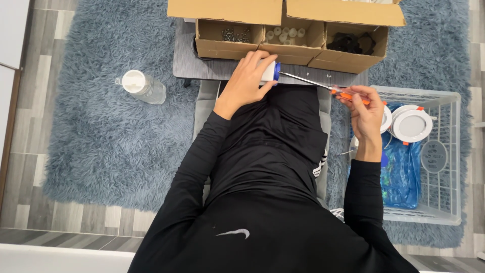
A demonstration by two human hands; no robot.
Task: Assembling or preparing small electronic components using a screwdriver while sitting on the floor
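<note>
Left hand clasps a white part; right hand, at 3 o'clock, grips a screwdriver. Its tip seems seated in the part's blue end, so driving looks underway; next calls for steady turning

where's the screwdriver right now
In the head view, the orange-handled screwdriver is right of centre, held in the right hand, its tip at the white part the left hand grips.

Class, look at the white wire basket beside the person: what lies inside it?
Inside the white wire basket lie round white lamp fittings on blue plastic bags. The right hand covers one fitting; anything beneath the bags is hidden.
</note>
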